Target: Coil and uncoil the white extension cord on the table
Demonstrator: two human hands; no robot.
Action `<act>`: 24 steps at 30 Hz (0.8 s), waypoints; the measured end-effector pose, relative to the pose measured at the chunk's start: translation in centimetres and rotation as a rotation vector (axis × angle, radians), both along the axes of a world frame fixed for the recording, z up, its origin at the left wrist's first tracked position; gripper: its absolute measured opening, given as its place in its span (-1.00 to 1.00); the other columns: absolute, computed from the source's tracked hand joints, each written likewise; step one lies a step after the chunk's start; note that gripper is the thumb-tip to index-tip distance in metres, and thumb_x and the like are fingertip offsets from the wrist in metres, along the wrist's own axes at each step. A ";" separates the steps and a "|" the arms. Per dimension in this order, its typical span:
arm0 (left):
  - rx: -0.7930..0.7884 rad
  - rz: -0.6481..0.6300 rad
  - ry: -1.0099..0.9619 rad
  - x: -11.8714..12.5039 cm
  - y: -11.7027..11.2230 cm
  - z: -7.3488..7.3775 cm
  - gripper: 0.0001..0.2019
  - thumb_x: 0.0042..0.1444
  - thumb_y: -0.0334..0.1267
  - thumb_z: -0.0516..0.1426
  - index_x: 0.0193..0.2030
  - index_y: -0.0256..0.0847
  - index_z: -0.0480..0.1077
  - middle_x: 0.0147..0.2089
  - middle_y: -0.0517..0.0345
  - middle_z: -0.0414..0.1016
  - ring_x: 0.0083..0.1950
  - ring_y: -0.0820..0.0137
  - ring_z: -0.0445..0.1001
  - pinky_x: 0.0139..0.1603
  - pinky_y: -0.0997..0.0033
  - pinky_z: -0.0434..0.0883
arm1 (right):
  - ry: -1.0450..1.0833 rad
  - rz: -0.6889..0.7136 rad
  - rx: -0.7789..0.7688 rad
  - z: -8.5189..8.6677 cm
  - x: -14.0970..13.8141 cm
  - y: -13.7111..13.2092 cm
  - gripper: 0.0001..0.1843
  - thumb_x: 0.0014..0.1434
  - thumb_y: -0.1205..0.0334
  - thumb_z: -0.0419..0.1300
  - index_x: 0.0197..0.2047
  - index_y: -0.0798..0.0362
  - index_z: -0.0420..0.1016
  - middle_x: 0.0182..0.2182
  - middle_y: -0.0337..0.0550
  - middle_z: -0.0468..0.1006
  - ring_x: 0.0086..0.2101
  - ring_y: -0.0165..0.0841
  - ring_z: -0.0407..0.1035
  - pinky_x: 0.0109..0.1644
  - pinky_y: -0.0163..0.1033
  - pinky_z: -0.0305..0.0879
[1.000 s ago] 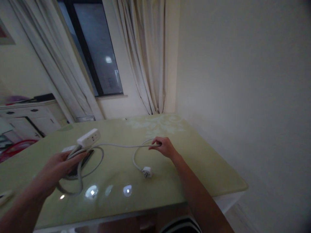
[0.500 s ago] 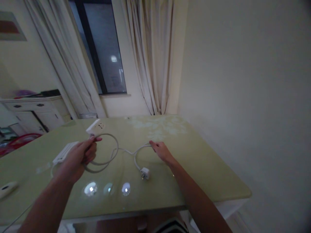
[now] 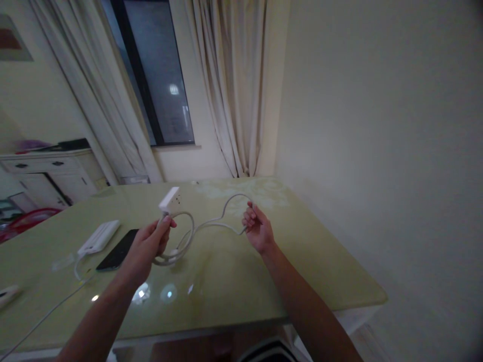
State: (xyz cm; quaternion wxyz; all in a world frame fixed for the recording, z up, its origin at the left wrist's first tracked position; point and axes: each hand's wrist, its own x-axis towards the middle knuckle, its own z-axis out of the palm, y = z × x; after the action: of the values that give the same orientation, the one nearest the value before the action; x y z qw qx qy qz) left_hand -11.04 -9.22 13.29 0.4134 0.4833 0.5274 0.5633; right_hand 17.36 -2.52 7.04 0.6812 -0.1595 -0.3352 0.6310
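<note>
My left hand point(image 3: 151, 244) is closed around the looped cord near a white power strip point(image 3: 171, 200), whose socket face points to the right. Loops of the pale power cord point(image 3: 193, 229) hang beside those fingers. My right hand point(image 3: 258, 226) grips a farther stretch of the same cord, which arcs up from the coil and passes through the curled fingers. Partly behind the coil, a small white piece, perhaps the plug point(image 3: 174, 252), shows near my left hand; its prongs cannot be made out.
A glass-topped greenish table point(image 3: 234, 281) lies under both hands. Left of my left hand are a black phone point(image 3: 117, 250) and a white box-shaped device point(image 3: 99, 237) with a thin cable point(image 3: 49, 312). A white rounded object point(image 3: 7, 295) sits at the left edge. A wall point(image 3: 358, 151) borders the right.
My left hand and the power strip have moved right, uncovering the phone. My right hand has turned and risen slightly, lifting the cord into an arc. The plug has left its spot between the hands.
</note>
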 end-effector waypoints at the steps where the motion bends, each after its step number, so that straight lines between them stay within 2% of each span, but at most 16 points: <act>1: -0.028 -0.027 -0.088 0.7 0.0 -0.1 -0.50 -0.01 0.20 0.33 -0.26 -0.25 0.43 -0.55 0.44 -0.01 -0.61 0.63 -0.06 -0.65 0.63 -0.09 | -0.018 0.014 0.034 0.1 -0.2 -0.2 -0.72 0.22 0.07 0.28 -0.05 0.00 0.52 -0.50 -0.37 0.13 -0.54 -0.47 -0.01 -0.48 -0.38 0.13; 4: -0.068 -0.078 -0.292 3.3 -0.2 -0.8 -0.50 -0.08 0.13 0.39 -0.29 -0.26 0.39 -0.56 0.49 -0.03 -0.64 0.66 -0.10 -0.67 0.64 -0.10 | -0.121 0.085 0.148 0.1 -1.1 -1.1 -0.55 0.24 0.01 0.32 0.15 -0.05 0.47 -0.46 -0.36 0.21 -0.51 -0.48 0.08 -0.44 -0.37 0.15; 6: -0.093 -0.111 -0.373 5.1 -0.1 -1.6 -0.50 -0.07 0.14 0.38 -0.29 -0.26 0.39 -0.58 0.49 -0.01 -0.66 0.67 -0.12 -0.69 0.64 -0.10 | -0.221 0.154 0.238 -0.2 -2.0 -1.7 -0.49 0.25 -0.05 0.33 0.20 -0.07 0.44 -0.45 -0.35 0.28 -0.49 -0.48 0.12 -0.42 -0.36 0.16; 9: -0.126 -0.113 -0.435 6.8 0.5 -2.7 -0.51 0.06 0.20 0.28 -0.26 -0.27 0.43 -0.60 0.43 0.12 -0.68 0.66 -0.05 -0.70 0.64 -0.08 | -0.424 0.225 0.391 -1.0 -3.5 -2.8 -0.53 0.28 -0.07 0.31 0.15 -0.03 0.48 -0.42 -0.31 0.36 -0.48 -0.47 0.21 -0.37 -0.33 0.22; 11: -0.164 -0.090 -0.501 7.2 1.0 -3.2 -0.48 0.16 0.24 0.17 -0.23 -0.28 0.45 -0.57 0.34 0.28 -0.69 0.65 0.04 -0.71 0.63 -0.01 | -0.619 0.215 0.514 -1.5 -4.3 -3.5 -0.61 0.32 -0.04 0.28 0.10 0.00 0.51 -0.36 -0.25 0.43 -0.43 -0.45 0.28 -0.31 -0.31 0.29; 13: -0.223 -0.082 -0.587 7.1 1.6 -3.4 -0.46 0.24 0.24 0.09 -0.21 -0.31 0.47 -0.50 0.24 0.41 -0.70 0.64 0.08 -0.72 0.61 0.05 | -0.827 0.169 0.685 -1.9 -4.8 -4.0 -0.67 0.38 0.01 0.22 0.08 0.02 0.53 -0.25 -0.17 0.52 -0.32 -0.39 0.37 -0.16 -0.26 0.36; 16: -0.242 -0.090 -0.645 6.2 2.5 -3.1 -0.63 0.28 0.02 0.14 -0.24 -0.33 0.46 -0.46 0.24 0.45 -0.71 0.66 0.08 -0.75 0.61 0.06 | -1.108 0.082 0.941 -2.3 -4.9 -4.3 -0.69 0.46 0.10 0.09 0.14 0.03 0.51 -0.10 -0.07 0.56 -0.13 -0.33 0.42 0.03 -0.24 0.34; 19: -0.239 -0.110 -0.610 5.0 3.3 -2.8 -0.82 0.19 -0.22 0.25 -0.32 -0.29 0.40 -0.54 0.35 0.33 -0.72 0.68 0.07 -0.76 0.64 0.04 | -1.363 -0.041 1.067 -2.6 -4.7 -4.2 -0.65 0.49 0.14 0.04 0.22 0.00 0.47 -0.14 -0.11 0.57 -0.20 -0.37 0.43 -0.07 -0.31 0.34; 21: -0.255 -0.137 -0.596 4.0 3.8 -2.6 -0.84 0.16 -0.26 0.27 -0.32 -0.26 0.38 -0.58 0.40 0.24 -0.73 0.66 0.06 -0.78 0.64 0.04 | -1.476 -0.137 1.147 -2.9 -4.7 -4.2 -0.65 0.48 0.15 0.06 0.24 -0.04 0.46 -0.19 -0.16 0.58 -0.25 -0.38 0.44 -0.15 -0.33 0.32; 24: -0.211 -0.128 -0.583 2.5 4.5 -2.2 -0.90 0.22 -0.26 0.22 -0.22 -0.25 0.43 -0.61 0.43 0.16 -0.72 0.61 0.07 -0.78 0.63 0.09 | -1.548 -0.234 1.274 -3.4 -5.2 -4.4 -0.66 0.46 0.14 0.08 0.23 -0.05 0.46 -0.25 -0.20 0.60 -0.29 -0.39 0.46 -0.29 -0.34 0.26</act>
State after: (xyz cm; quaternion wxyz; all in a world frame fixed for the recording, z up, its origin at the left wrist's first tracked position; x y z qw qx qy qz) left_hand -8.56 -4.73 11.08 0.6297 0.2882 0.4108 0.5930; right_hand 12.13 -6.94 3.59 0.2924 -0.1635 -0.9421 -0.0136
